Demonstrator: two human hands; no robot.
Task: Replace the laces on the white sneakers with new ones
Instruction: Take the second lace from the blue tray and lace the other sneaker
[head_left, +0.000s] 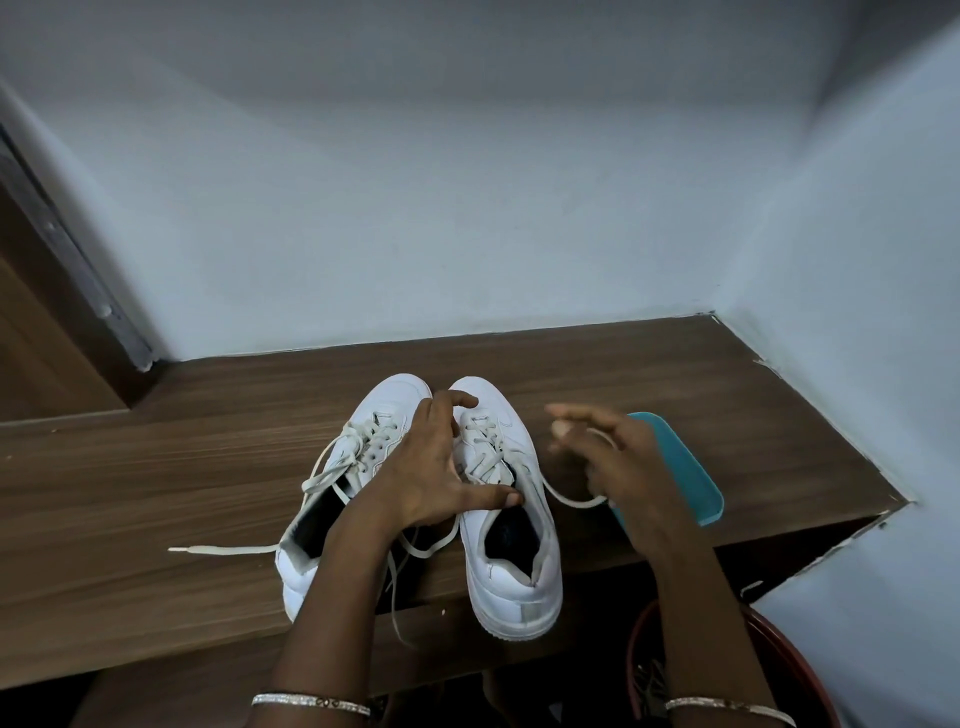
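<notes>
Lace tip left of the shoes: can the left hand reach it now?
Probably yes. The lace tip lies bare on the shelf, nothing across it; the left hand only braces the right shoe.

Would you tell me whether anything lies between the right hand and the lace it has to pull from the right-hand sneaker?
Nothing visible does: the right hand seems to hold the lace beside the sneaker. The left hand only rests across its tongue.

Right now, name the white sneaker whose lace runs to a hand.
The white sneaker nearer the teal plastic tray: its lace runs to the right hand, and the left hand rests on it. The other sneaker has loose laces.
</notes>
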